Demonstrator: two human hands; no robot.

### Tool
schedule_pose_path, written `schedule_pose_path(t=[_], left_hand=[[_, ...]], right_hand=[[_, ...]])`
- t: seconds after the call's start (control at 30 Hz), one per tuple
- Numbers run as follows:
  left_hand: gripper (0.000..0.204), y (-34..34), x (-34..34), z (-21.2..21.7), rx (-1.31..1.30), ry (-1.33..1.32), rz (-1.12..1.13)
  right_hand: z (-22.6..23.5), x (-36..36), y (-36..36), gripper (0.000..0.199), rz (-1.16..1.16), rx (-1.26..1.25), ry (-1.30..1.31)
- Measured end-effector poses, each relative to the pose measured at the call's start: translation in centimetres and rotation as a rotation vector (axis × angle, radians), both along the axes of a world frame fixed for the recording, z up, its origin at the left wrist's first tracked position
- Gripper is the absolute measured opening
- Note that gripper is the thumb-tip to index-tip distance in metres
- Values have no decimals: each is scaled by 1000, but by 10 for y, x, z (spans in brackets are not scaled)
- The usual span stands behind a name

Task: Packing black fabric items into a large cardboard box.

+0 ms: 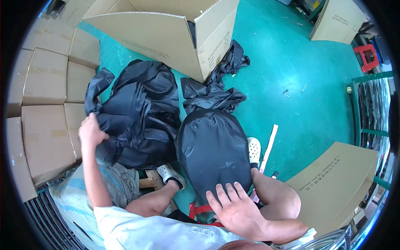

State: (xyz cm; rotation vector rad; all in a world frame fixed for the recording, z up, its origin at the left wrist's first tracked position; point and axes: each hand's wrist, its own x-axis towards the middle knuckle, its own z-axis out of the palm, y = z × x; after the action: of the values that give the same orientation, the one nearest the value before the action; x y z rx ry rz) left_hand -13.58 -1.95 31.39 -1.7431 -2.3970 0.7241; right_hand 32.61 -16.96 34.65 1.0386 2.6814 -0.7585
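Note:
My left hand (92, 132) is closed at the left edge of a heap of crumpled black fabric (143, 106), and a twisted end of the fabric rises above the fingers. Between my legs stands a smooth, oval bundle wrapped in black fabric (213, 152), its kind hidden by the cover. My right hand (237, 208) rests at the near end of this bundle, fingers spread and holding nothing. More loose black fabric (214, 96) lies just beyond the bundle and trails toward the large carton.
A large open cardboard carton (166, 37) stands ahead. Stacked cartons (46, 79) line the left, above a woven sack (79, 204). Flattened cardboard (333, 187) lies at right, near a green metal rack (358, 104). A red stool (366, 57) stands far right; a white strip (270, 143) lies on the floor.

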Motion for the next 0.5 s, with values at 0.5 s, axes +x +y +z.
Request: schedule_pose_path(t=[0.5], left_hand=[[52,109,174,-125,-26,-597,-531]], right_hand=[[4,0,24,52,-21,-50,-5]])
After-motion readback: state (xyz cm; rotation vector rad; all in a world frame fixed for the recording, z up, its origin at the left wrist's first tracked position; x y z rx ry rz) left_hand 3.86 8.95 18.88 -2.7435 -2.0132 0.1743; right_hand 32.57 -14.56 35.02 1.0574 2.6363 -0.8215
